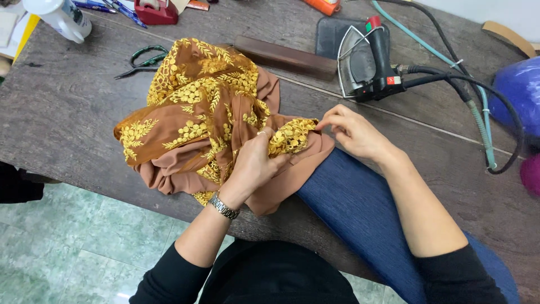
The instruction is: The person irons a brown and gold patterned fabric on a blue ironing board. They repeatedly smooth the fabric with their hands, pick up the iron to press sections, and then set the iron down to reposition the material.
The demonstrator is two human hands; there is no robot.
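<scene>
Around you on the dark wooden counter (67,107) lie several things; a steam iron (368,62) rests on its side on a dark mat just beyond your right hand (354,134), with its black cord and a teal hose (478,112) curving off along the right edge; a long brown wooden block (287,58) lies between the iron and the cloth; green-handled scissors (143,59) sit just behind the cloth on the left; a white spray bottle (59,18), some pens and a red tape dispenser (154,11) stand along the far edge, well apart from your hands; a blue padded board (360,208) runs out from under the cloth toward you, passing beneath your right forearm.

The brown fabric with gold embroidery (202,107) is bunched in a heap at the middle of the counter, its near edge draping over the blue board; your left hand (256,163), with a ring and a metal wristwatch (223,207), is closed on a fold of it at the heap's near right side; your right hand pinches the embroidered edge with its fingertips, just to the right of the left hand, the two almost touching.
</scene>
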